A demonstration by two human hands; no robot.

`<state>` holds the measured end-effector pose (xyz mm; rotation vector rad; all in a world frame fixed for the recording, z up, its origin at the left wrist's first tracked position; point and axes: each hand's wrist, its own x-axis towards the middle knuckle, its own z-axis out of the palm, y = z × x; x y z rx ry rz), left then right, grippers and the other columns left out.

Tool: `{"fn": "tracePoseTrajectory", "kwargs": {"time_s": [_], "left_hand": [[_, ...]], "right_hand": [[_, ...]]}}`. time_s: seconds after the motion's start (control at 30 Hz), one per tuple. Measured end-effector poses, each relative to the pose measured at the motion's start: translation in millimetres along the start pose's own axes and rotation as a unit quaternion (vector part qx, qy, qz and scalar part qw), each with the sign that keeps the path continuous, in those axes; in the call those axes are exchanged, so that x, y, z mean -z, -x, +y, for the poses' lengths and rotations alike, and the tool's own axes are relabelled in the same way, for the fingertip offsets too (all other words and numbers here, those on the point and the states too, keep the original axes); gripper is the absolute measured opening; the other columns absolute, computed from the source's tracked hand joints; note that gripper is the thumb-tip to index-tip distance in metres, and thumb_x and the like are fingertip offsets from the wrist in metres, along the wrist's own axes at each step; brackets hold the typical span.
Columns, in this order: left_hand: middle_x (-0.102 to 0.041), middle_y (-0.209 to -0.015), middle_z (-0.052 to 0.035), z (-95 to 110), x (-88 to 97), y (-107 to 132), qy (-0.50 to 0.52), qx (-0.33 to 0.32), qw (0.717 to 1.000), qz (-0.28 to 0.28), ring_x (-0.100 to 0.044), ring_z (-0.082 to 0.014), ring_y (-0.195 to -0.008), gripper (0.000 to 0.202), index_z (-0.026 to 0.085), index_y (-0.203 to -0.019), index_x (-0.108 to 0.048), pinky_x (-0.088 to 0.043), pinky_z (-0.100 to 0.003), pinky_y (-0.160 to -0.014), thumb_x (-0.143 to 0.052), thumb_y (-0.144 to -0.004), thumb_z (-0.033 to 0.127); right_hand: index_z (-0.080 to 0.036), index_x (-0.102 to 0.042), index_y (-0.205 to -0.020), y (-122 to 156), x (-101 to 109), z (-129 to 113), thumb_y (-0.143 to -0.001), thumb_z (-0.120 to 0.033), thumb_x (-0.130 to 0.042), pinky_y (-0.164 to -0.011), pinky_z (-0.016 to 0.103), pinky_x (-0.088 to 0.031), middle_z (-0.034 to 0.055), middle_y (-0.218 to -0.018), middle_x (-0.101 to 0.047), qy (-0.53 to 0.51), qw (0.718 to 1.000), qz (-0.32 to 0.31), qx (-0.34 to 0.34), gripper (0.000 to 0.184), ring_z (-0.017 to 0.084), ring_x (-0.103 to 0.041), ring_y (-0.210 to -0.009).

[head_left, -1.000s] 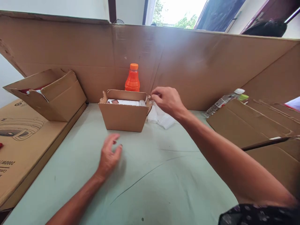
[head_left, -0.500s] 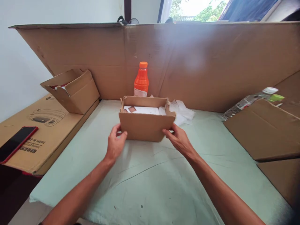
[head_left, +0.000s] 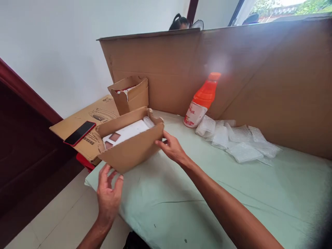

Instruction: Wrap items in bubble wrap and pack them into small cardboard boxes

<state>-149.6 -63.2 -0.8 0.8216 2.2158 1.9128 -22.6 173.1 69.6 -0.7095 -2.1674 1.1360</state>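
Observation:
A small open-topped cardboard box point(head_left: 135, 151) is tilted between my hands at the left end of the cloth-covered table. Inside lie a white box with brown squares point(head_left: 127, 133) and some clear wrap. My right hand point(head_left: 172, 147) grips its right end, thumb on the front face. My left hand point(head_left: 109, 186) is at the lower left corner, fingers curled against the edge and thumb just under it. The contact of the left fingertips is partly hidden.
Behind stand a larger carton point(head_left: 103, 110) with a phone point(head_left: 80, 133) on it, and another open box point(head_left: 135, 98). An orange bottle point(head_left: 202, 100) and bubble wrap point(head_left: 241, 141) lie along the cardboard wall point(head_left: 168, 55). A person's head point(head_left: 178, 22) shows beyond it.
The cardboard box has moved left across the table, toward the large carton, and turned at an angle. Both hands moved with it. My view has swung left, bringing the bubble wrap into sight.

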Motion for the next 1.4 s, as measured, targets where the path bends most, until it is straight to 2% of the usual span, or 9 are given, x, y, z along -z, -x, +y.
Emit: {"fn": "tracePoseTrajectory", "kwargs": {"time_s": [0.13, 0.23, 0.5, 0.67, 0.8, 0.93, 1.1, 1.3, 1.4], "left_hand": [[-0.056, -0.133, -0.0094, -0.2, 15.5, -52.0, -0.031, -0.098, 0.992, 0.072, -0.064, -0.0233, -0.117, 0.047, 0.023, -0.134, -0.059, -0.056, -0.04, -0.102, -0.065, -0.088, 0.031], [-0.055, -0.134, -0.0095, 0.2, 12.8, -68.6, -0.054, -0.15, 0.983, 0.086, -0.066, -0.0226, -0.113, 0.045, 0.024, -0.134, -0.061, -0.058, -0.041, -0.101, -0.064, -0.089, 0.028], [-0.054, -0.137, -0.0102, -10.6, 6.3, -64.0, -0.109, -0.222, 0.963, 0.109, -0.061, -0.0256, -0.124, 0.056, 0.028, -0.144, -0.052, -0.056, -0.046, -0.104, -0.064, -0.09, 0.02], [-0.055, -0.138, -0.0099, -21.9, 10.2, -81.6, -0.144, -0.24, 0.953, 0.113, -0.059, -0.0259, -0.127, 0.058, 0.031, -0.147, -0.05, -0.052, -0.048, -0.108, -0.062, -0.092, 0.019], [-0.051, -0.145, -0.0112, -34.8, 9.0, -96.4, -0.153, -0.209, 0.965, 0.05, -0.054, -0.027, -0.134, 0.058, 0.031, -0.149, -0.047, -0.049, -0.049, -0.112, -0.057, -0.094, 0.02], [-0.042, -0.153, -0.0134, -45.7, -1.0, -110.8, -0.114, -0.17, 0.979, 0.008, -0.048, -0.0298, -0.141, 0.061, 0.027, -0.149, -0.047, -0.053, -0.047, -0.109, -0.06, -0.09, 0.021], [-0.048, -0.145, -0.0128, -45.7, -0.1, -134.3, -0.071, -0.13, 0.988, 0.048, -0.055, -0.0282, -0.132, 0.053, 0.026, -0.14, -0.055, -0.057, -0.043, -0.101, -0.062, -0.087, 0.027], [-0.027, -0.159, -0.0225, -36.1, 8.1, -181.6, -0.105, -0.135, 0.983, 0.064, -0.026, -0.0398, -0.151, 0.12, 0.017, -0.158, -0.02, -0.024, -0.059, -0.125, -0.088, -0.061, 0.036], [-0.012, -0.163, -0.0243, -36.8, 6.5, -201.5, -0.103, -0.139, 0.984, 0.036, -0.015, -0.039, -0.154, 0.125, 0.015, -0.159, -0.006, -0.015, -0.057, -0.127, -0.086, -0.063, 0.032]], "right_hand": [[-0.018, -0.062, -0.126, -89.4, -43.7, -13.5, -0.083, -0.029, -0.056, -0.082, 0.03, -0.051, 0.0053, -0.116, -0.07, -0.045, 0.997, -0.024, 0.059, 0.045, 0.02, -0.062, -0.102], [-0.018, -0.061, -0.129, -129.9, -56.1, -16.0, -0.082, -0.025, -0.057, -0.092, 0.033, -0.05, 0.0063, -0.123, -0.07, -0.068, 0.994, -0.036, 0.075, 0.048, 0.02, -0.063, -0.112], [-0.022, -0.061, -0.128, -137.7, -52.0, -18.3, -0.082, -0.044, -0.066, -0.099, 0.037, -0.051, 0.0079, -0.129, -0.068, -0.142, 0.983, -0.04, 0.112, 0.051, 0.022, -0.063, -0.116], [-0.024, -0.055, -0.134, -157.1, -81.0, -8.2, -0.079, -0.06, -0.07, -0.103, 0.039, -0.05, 0.0106, -0.136, -0.065, -0.182, 0.978, -0.05, 0.091, 0.067, 0.024, -0.061, -0.123], [-0.023, -0.045, -0.145, -167.9, -111.4, 15.3, -0.071, -0.06, -0.076, -0.109, 0.044, -0.047, 0.0156, -0.148, -0.054, -0.21, 0.975, -0.061, 0.048, 0.088, 0.028, -0.053, -0.136], [-0.018, -0.037, -0.151, -165.5, -130.8, 26.0, -0.067, -0.049, -0.08, -0.117, 0.044, -0.039, 0.0192, -0.159, -0.041, -0.206, 0.975, -0.081, 0.006, 0.099, 0.029, -0.043, -0.145], [-0.022, -0.049, -0.144, -142.1, -133.4, 27.8, -0.075, -0.034, -0.074, -0.11, 0.046, -0.046, 0.0152, -0.146, -0.057, -0.138, 0.988, -0.076, 0.005, 0.074, 0.027, -0.055, -0.134], [-0.022, -0.065, -0.122, -88.0, -118.0, 57.1, -0.081, -0.025, -0.063, -0.096, 0.045, -0.055, 0.0124, -0.129, -0.068, -0.09, 0.995, -0.034, -0.032, 0.042, 0.026, -0.065, -0.118], [-0.021, -0.067, -0.115, -57.7, -107.9, 69.3, -0.08, -0.021, -0.059, -0.099, 0.046, -0.054, 0.0122, -0.122, -0.071, -0.088, 0.995, -0.016, -0.054, 0.036, 0.025, -0.068, -0.111]]}}
